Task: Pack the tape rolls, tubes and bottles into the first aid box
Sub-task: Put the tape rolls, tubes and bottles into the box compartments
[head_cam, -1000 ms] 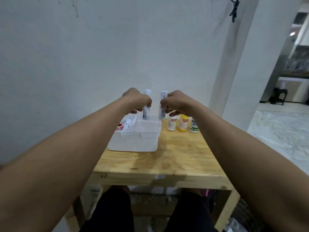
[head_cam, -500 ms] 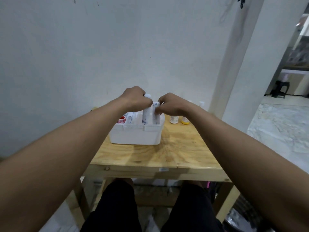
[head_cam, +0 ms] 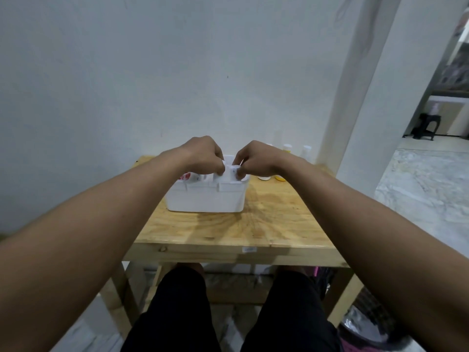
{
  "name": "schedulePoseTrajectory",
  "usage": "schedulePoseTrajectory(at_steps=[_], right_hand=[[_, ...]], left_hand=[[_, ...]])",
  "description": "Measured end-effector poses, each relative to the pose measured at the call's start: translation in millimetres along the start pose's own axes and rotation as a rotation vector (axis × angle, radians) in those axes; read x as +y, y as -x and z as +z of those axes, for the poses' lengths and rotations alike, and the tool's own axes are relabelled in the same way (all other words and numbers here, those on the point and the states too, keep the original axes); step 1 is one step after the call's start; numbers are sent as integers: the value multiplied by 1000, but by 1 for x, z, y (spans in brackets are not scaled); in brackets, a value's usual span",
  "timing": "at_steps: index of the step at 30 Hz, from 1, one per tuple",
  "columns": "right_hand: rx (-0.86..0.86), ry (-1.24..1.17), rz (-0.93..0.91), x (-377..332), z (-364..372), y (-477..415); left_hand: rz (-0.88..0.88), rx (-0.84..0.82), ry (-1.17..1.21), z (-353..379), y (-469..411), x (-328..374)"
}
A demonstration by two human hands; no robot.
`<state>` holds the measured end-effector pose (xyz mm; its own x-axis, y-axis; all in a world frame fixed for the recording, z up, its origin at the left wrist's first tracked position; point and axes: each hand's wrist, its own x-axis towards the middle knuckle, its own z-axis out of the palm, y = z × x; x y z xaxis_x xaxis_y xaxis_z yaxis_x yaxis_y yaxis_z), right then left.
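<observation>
A white first aid box (head_cam: pixel 205 199) stands on the wooden table (head_cam: pixel 228 229). My left hand (head_cam: pixel 203 154) and my right hand (head_cam: pixel 256 157) are side by side over the box's right compartment. Each pinches the top of a white tube: the left tube (head_cam: pixel 220 174) and the right tube (head_cam: pixel 232 172) stand upright, sunk into the box with only their tops showing. A red-and-white item (head_cam: pixel 185 176) lies in the box's left part. Three small bottles (head_cam: pixel 287 148) stand behind my right hand, mostly hidden.
The table stands against a white wall, with a white pillar (head_cam: pixel 355 97) at its right rear corner. My knees (head_cam: pixel 228 313) are under the table's front edge. A tiled floor (head_cam: pixel 426 189) opens to the right.
Both hands have come down with the two tubes, from above the box to inside it. The camera has tilted, so the table sits lower in view.
</observation>
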<state>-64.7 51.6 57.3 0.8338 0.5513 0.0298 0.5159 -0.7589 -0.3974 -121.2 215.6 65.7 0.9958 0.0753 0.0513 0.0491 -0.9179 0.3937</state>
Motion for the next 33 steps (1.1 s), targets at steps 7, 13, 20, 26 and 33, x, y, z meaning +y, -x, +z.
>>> schedulePoseTrajectory(at_steps=[7,13,20,26,33], right_hand=[[-31,4,-21,0,2,-1],[-70,-56,-19,-1,0,2],[-97,-119,-9,0,0,2],[-94,-138,20,-1,1,0],[-78,-115,24,-1,2,-2]], left_hand=[[-12,-67,-32,-1,2,0],[-13,-106,-45,-1,1,1],[-1,-111,-36,-1,-1,5],[-12,-125,-45,-2,-3,3],[-4,-126,-55,-3,-4,-2]])
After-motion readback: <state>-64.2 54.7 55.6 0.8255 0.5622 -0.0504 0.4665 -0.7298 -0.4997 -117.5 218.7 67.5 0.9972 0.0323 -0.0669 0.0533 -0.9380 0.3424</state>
